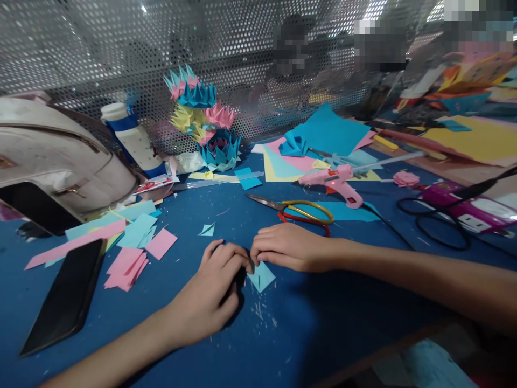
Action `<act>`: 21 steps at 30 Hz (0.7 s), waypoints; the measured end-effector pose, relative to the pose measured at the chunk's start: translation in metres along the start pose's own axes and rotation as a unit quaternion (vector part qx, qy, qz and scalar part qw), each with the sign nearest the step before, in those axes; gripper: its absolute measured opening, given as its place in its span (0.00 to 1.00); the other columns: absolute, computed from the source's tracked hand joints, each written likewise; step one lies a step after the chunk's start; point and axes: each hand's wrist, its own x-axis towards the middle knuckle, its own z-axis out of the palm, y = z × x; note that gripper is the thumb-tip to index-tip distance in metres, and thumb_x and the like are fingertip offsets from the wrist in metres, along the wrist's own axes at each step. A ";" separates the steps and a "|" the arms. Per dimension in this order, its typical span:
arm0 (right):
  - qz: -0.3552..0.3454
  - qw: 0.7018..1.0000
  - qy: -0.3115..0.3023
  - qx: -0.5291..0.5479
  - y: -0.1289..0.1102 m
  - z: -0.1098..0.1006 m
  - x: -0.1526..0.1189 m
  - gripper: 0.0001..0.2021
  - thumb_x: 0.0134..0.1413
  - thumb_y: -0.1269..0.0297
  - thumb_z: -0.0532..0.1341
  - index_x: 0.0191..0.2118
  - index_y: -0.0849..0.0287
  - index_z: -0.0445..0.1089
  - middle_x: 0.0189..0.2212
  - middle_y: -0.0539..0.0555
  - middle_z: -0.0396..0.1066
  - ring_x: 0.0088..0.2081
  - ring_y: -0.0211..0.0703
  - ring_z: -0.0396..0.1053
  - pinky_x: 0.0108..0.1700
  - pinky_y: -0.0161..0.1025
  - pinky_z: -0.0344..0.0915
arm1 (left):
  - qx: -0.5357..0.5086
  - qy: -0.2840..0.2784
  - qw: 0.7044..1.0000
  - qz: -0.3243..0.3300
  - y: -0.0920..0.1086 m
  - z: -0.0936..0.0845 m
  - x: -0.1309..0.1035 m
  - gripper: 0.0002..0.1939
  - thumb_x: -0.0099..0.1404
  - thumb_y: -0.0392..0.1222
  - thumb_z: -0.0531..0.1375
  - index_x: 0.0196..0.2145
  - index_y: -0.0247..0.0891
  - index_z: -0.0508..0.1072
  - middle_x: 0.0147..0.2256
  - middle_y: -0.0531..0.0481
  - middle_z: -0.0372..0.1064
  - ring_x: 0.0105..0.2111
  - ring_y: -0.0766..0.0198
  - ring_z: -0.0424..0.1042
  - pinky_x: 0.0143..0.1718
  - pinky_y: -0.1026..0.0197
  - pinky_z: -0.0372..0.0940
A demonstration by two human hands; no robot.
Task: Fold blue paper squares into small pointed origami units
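A small light-blue paper square (263, 278) lies on the blue table, one corner toward me. The fingertips of my left hand (216, 288) press on its upper left edge, with the fingers bent. My right hand (285, 247) reaches in from the right, its fingertips together at the paper's top corner. The two hands almost touch there. Just beyond my left hand lies a small folded light-blue piece (207, 230). Scissors (294, 209) with yellow and red handles rest behind my right hand.
Pink paper squares (126, 268) and a black phone (67, 296) lie at the left. Farther back stand a bottle (135, 140) and a folded-paper tower (218, 145). A pink glue gun (339, 183) and a purple power strip (468, 207) are at the right.
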 end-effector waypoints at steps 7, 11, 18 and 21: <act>-0.029 0.999 0.001 -0.046 0.002 0.002 -0.001 0.16 0.72 0.62 0.49 0.33 0.60 0.67 0.31 0.52 0.67 0.35 0.41 0.61 0.38 0.37 0.56 | 0.047 0.001 0.998 0.032 -0.001 -0.002 -0.004 0.23 0.58 0.23 0.48 0.47 0.41 0.66 0.47 0.49 0.67 0.50 0.61 0.67 0.68 0.43 0.39; -0.023 0.999 -0.002 -0.029 0.002 -0.003 -0.004 0.15 0.71 0.62 0.51 0.34 0.60 0.69 0.31 0.52 0.68 0.36 0.40 0.63 0.39 0.36 0.58 | 0.111 0.004 0.990 0.088 -0.001 0.002 -0.011 0.29 0.62 0.24 0.49 0.59 0.38 0.64 0.51 0.44 0.67 0.54 0.56 0.65 0.67 0.37 0.30; 0.025 0.999 0.023 0.014 0.003 0.000 -0.006 0.12 0.67 0.60 0.57 0.33 0.60 0.69 0.30 0.50 0.68 0.34 0.38 0.65 0.36 0.35 0.57 | 0.150 -0.021 0.977 0.147 0.003 0.003 -0.016 0.25 0.71 0.30 0.51 0.64 0.41 0.63 0.54 0.42 0.68 0.57 0.54 0.64 0.67 0.37 0.40; 0.076 0.995 0.057 0.021 0.001 0.005 -0.003 0.11 0.63 0.55 0.62 0.39 0.59 0.69 0.33 0.49 0.68 0.35 0.37 0.66 0.35 0.34 0.56 | 0.181 -0.016 0.964 0.195 0.003 0.002 -0.015 0.22 0.73 0.30 0.49 0.63 0.32 0.64 0.54 0.42 0.70 0.55 0.55 0.66 0.68 0.42 0.40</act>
